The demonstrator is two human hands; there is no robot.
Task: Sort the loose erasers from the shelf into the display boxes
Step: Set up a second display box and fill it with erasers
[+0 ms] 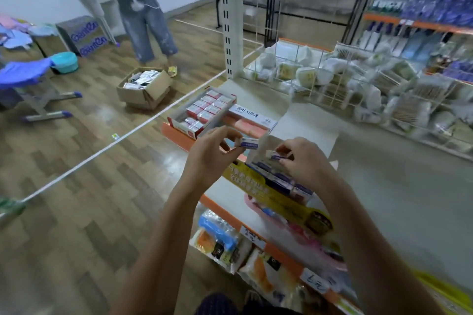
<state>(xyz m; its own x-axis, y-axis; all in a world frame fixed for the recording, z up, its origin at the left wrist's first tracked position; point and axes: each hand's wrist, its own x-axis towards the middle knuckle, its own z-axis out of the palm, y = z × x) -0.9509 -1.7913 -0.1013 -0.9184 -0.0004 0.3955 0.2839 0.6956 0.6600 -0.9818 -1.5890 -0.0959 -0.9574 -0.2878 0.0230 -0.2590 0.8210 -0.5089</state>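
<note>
My hands over the shelf edge, display boxes ahead.

My left hand point(212, 153) holds an eraser point(249, 143) just left of the open box point(279, 181) under my right hand point(304, 161), which pinches another eraser point(275, 155) above it. Beyond my hands, two more display boxes point(202, 112) sit side by side on the shelf point(384, 186). Wire baskets point(358, 89) stand behind and to the right. On the floor to the left lies a cardboard carton point(144, 87), a person point(143, 7) standing behind it.
</note>
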